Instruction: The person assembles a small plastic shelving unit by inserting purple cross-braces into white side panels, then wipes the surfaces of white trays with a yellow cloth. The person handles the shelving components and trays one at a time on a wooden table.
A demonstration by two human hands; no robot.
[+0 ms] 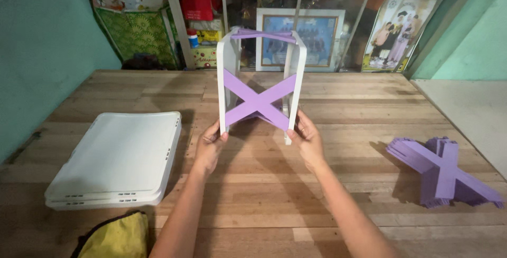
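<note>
Two bare hands hold one white frame with purple cross braces [260, 92], upright above the middle of the wooden table [338, 205], nearer its far edge than its near one.

Item, left hand [209, 146]: fingers closed round the foot of the frame's left white leg, thumb on the front face.

Item, right hand [308, 139]: fingers closed round the foot of the frame's right white leg, where the lower end of the purple brace meets it.

Item, frame: two white uprights bent over at the top, joined by a purple X on the near face and a second purple X across the top. Both leg ends are lifted clear of the table, carried only by the hands. The frame tilts slightly away from the person.

Item, stack of white flat panels [117, 158]: rounded corners, small slots along the edges, lying flat towards the table's left edge, well apart from the hands.

Item, pile of purple cross pieces [445, 171]: several X-shaped parts stacked one on another, near the table's right edge, well apart from the frame.

Item, yellow cloth bag with dark trim [115, 236]: at the near left corner, just in front of the white panels, partly cut off by the picture's lower edge.

Item, framed pictures [300, 36]: leaning beyond the table's far edge, behind the frame.
</note>
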